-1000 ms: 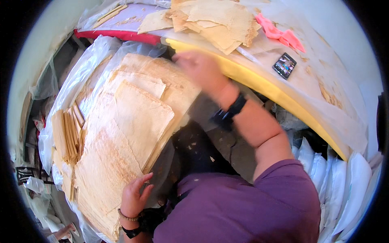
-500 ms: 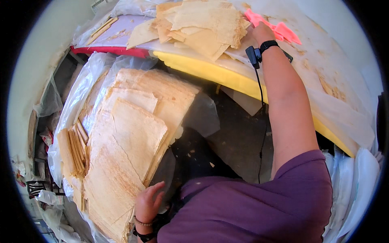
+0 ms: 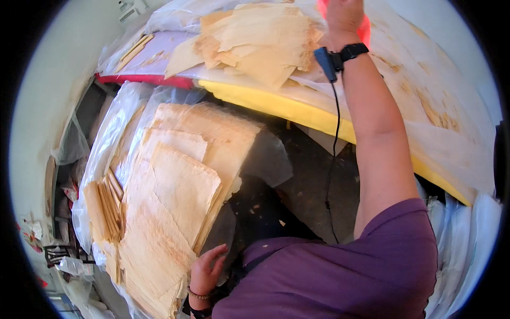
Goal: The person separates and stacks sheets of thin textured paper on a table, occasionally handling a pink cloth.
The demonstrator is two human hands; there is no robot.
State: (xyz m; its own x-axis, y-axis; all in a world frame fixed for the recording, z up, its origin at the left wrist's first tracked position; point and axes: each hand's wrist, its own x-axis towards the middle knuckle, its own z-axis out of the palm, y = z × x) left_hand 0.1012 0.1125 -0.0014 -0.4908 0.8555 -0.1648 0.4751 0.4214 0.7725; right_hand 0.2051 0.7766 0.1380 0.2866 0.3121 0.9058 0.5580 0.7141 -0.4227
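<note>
The right grip seems closed around the pink cloth; the left grip is empty, loosely spread. The cable below the right grip could catch the thin sheets leftward, if the arm swings.

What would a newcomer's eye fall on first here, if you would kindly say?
Probably the big stack of tan sheets left of centre, with the left hand beside its lower right edge. Next might come the bright pink cloth at the top, partly covered by the right hand. The yellow strip along the near edge of the far table also stands out.
</note>
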